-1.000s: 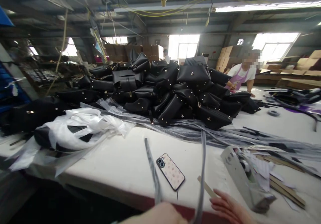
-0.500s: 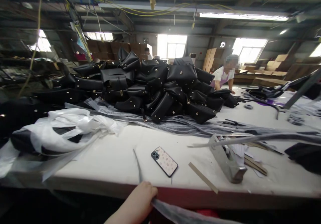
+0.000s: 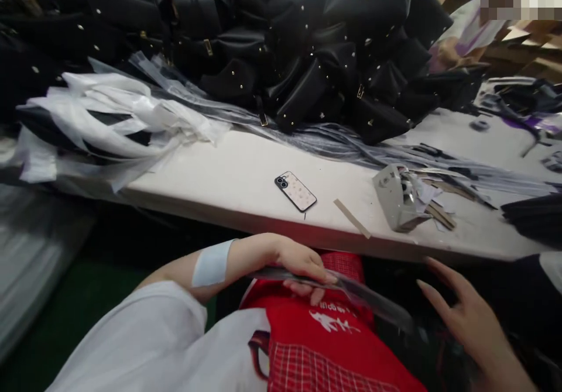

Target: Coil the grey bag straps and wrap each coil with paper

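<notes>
My left hand is closed on a long dark strap in a clear plastic sleeve, holding it over my red apron below the table edge. The strap runs right and down from those fingers. To the right, my right hand hovers open with fingers spread, close to the strap's far end but not touching it. A pale bandage wraps my left forearm.
On the white table lie a phone in a patterned case, a thin card strip, a grey box of scraps and white plastic bags. A heap of black handbags fills the back. Another person's sleeve shows at top right.
The view has tipped down to my lap. My left hand drew the sleeved strap off the table edge to over my apron, and my right hand has come into view, open.
</notes>
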The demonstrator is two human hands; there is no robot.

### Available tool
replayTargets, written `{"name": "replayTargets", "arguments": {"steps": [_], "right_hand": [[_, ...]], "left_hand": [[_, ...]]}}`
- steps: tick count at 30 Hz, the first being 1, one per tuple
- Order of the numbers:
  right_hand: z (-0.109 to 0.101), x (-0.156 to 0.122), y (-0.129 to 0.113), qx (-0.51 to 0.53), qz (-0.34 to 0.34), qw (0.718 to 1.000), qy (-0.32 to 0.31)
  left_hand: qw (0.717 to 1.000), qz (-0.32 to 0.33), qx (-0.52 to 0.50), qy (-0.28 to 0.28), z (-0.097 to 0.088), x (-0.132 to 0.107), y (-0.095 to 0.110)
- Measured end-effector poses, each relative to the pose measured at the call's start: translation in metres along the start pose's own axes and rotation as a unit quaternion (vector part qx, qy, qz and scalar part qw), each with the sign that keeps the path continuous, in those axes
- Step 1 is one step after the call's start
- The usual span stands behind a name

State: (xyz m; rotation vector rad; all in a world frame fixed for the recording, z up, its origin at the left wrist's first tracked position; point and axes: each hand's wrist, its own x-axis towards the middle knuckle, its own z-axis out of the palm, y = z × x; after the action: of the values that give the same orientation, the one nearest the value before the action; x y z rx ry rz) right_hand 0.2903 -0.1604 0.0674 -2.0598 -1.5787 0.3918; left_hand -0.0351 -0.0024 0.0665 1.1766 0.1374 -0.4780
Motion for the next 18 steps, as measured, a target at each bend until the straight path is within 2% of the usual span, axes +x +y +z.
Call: {"name": "replayTargets", "arguments": {"steps": [1, 2, 3, 4, 5, 7, 11, 14, 18], "right_hand": [[0.022, 0.004, -0.014, 0.091, -0.041, 0.991, -0.086], [0.043, 0.008, -0.030, 0.187, -0.080, 0.961, -0.188], [0.061, 0.013, -0.044, 0.234, -0.097, 0.933, -0.254], [0.076, 0.018, -0.056, 0.259, -0.105, 0.919, -0.279], [0.086, 0.023, -0.064, 0.272, -0.103, 0.910, -0.295], [0.094, 0.032, -0.069, 0.272, -0.077, 0.913, -0.293], [0.083, 0.046, -0.049, 0.236, -0.022, 0.923, -0.303], [0.080, 0.052, -0.041, 0.220, -0.014, 0.917, -0.332], [0.086, 0.056, -0.050, 0.235, -0.015, 0.898, -0.372]], "left_hand": [[1.000, 0.025, -0.014, 0.012, 0.000, 0.017, 0.003], [0.998, 0.044, -0.026, 0.033, -0.001, 0.032, 0.005], [0.996, 0.053, -0.036, 0.056, -0.003, 0.044, 0.006], [0.995, 0.053, -0.044, 0.072, -0.007, 0.052, 0.007], [0.995, 0.043, -0.049, 0.074, -0.012, 0.055, 0.006], [0.997, 0.012, -0.060, 0.054, -0.022, 0.048, 0.001], [0.998, -0.034, -0.049, -0.012, -0.033, 0.014, -0.018], [0.999, -0.027, -0.025, 0.012, -0.030, 0.004, -0.030], [0.999, -0.021, -0.034, 0.036, -0.025, 0.012, -0.035]]}}
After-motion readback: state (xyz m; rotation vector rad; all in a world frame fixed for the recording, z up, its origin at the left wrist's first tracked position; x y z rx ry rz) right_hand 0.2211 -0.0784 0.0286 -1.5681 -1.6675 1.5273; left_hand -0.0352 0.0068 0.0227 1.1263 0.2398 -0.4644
